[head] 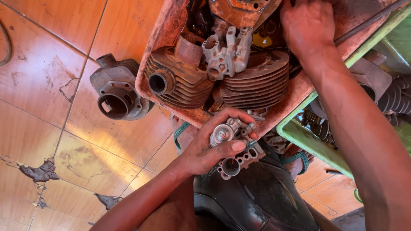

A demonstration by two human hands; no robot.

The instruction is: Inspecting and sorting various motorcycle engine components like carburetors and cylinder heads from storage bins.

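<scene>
My left hand (209,145) grips a small metal carburetor (233,147) just below the near edge of an orange plastic tray (160,34). My right hand (307,25) reaches into the tray's far right part, fingers down among the parts; what it touches is hidden. In the tray lie two rusty finned engine cylinders (180,79) (259,83) and a pale cast metal part (227,53) between them.
A third finned cylinder (115,92) sits on the orange tiled floor (85,145) left of the tray. A green crate (308,139) with springs and dark parts stands at right. A black seat-like object (257,199) lies below my hands. Floor tiles are cracked at lower left.
</scene>
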